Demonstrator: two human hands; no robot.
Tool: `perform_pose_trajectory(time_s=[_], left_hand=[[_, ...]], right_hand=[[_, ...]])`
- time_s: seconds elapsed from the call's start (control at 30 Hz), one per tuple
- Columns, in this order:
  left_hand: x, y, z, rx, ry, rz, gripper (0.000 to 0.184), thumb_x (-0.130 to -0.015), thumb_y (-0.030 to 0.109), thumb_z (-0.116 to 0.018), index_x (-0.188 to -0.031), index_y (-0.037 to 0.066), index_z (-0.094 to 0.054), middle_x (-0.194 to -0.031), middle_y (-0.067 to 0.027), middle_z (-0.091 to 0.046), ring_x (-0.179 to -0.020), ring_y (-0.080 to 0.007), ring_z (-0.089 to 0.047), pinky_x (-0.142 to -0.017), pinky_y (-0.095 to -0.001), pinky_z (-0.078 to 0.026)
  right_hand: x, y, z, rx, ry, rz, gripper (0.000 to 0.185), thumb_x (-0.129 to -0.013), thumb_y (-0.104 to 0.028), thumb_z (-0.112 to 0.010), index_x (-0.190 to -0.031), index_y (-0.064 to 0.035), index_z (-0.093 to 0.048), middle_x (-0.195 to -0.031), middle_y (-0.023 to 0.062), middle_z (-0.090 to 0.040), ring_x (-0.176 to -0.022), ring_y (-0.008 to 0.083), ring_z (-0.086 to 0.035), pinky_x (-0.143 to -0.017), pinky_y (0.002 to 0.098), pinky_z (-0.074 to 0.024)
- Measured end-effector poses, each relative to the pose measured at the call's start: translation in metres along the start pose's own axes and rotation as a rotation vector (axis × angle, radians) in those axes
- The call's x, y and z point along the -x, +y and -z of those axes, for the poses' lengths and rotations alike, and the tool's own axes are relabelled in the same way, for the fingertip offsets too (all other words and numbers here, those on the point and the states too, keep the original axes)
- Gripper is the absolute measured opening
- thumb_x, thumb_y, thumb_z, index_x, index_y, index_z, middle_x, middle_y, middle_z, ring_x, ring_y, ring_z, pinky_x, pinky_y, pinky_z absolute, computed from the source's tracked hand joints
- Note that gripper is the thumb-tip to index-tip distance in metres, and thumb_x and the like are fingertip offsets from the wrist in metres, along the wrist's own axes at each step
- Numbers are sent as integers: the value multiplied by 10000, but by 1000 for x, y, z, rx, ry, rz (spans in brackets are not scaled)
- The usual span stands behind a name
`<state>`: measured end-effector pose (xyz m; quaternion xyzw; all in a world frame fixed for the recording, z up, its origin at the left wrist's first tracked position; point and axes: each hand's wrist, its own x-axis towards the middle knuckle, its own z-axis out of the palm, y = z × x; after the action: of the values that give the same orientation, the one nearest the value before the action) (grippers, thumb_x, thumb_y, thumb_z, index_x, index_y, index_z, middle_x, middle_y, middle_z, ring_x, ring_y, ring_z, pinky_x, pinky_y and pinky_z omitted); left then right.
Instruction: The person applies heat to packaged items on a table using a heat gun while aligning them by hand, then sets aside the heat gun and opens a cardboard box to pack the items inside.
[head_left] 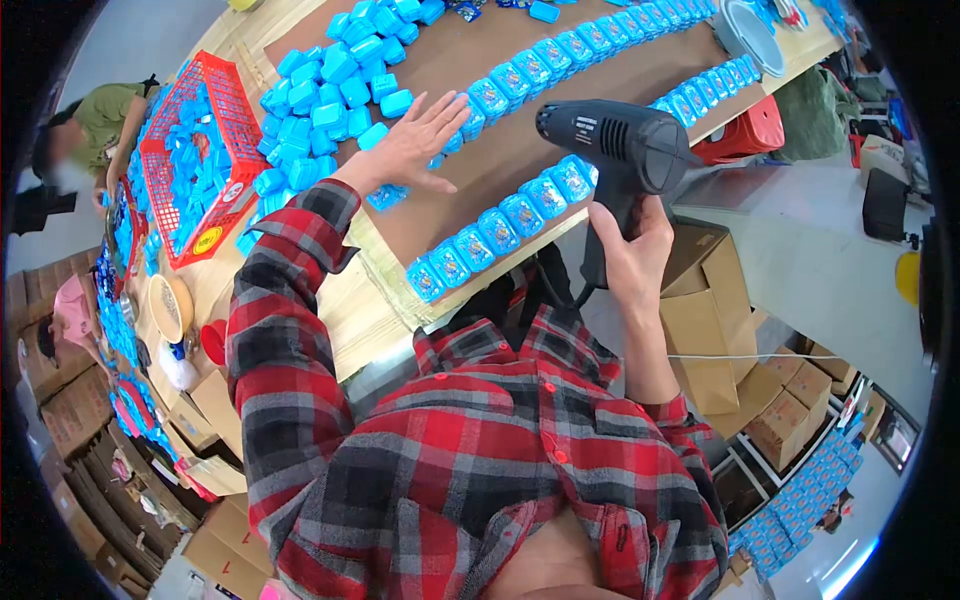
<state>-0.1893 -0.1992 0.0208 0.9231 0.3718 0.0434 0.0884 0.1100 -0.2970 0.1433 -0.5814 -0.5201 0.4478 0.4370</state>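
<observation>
Left hand (420, 140) spread flat, gripping nothing, over the near-left end of the far box row (530, 72); right hand (638, 255) wrapped round the heat gun (625, 145) handle.
Gun held above the near row (500, 230), nozzle pointing left; body masks part of that row. Near row tracks the near edge of the counter (345, 320), little margin; brown sheet (415, 225) forms a lane between the rows. Left-hand contact with boxes: can't tell. Loose blue box pile (335, 95) borders the lane far left. Red basket (228, 105) left of the pile, loaded with blue pieces; grey-blue basin (748, 40) at far right end, contents unclear. Counter is pale wood; open carton (715, 320) below its right side; two people on the left.
</observation>
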Motion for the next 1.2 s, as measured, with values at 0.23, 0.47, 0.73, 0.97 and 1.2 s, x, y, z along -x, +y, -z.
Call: perform_pose_trajectory(time_s=[0.23, 0.47, 0.73, 0.97, 1.2], left_hand=[[-1, -1, -2, -10, -15, -1, 1067, -618, 529, -679, -1433, 69, -168, -1509, -107, -127, -1401, -263, -74, -1117, -496, -58], [7, 1, 10, -25, 0, 19, 1069, -612, 529, -686, -1431, 67, -178, -1508, -107, -136, -1401, -262, -77, -1113, -506, -58], [70, 11, 24, -27, -55, 73, 1064, -616, 525, -694, -1430, 69, -184, -1507, -105, -140, -1402, -255, -72, -1115, -509, -38], [82, 13, 10, -42, -16, 113, 1021, -671, 591, -617, -1438, 90, -167, -1510, -96, -126, -1402, -252, -66, -1122, -495, -9], [66, 1, 16, -44, -22, 26, 857, -799, 615, -470, -1441, 125, -184, -1515, -70, -117, -1400, -246, -75, -1121, -496, -9]], right_hand=[[10, 0, 2, -103, -220, -92, 306, -734, -32, -646, -1011, 63, -555, -870, 116, -631, -729, 150, -559, -678, 248, -451], [-1, 4, 17, -51, -72, -108, 284, -754, -35, -638, -1007, 59, -553, -859, 112, -623, -691, 142, -569, -650, 232, -455], [7, 2, 12, -83, -160, -166, 267, -747, -34, -634, -985, 56, -554, -832, 103, -617, -716, 139, -548, -664, 239, -444], [13, -8, 2, -83, -215, -142, 279, -742, -31, -641, -990, 57, -550, -845, 102, -619, -732, 136, -548, -688, 242, -443], [15, -13, 2, -99, -242, -156, 301, -739, -29, -649, -1010, 54, -548, -866, 106, -622, -747, 138, -548, -699, 244, -444]])
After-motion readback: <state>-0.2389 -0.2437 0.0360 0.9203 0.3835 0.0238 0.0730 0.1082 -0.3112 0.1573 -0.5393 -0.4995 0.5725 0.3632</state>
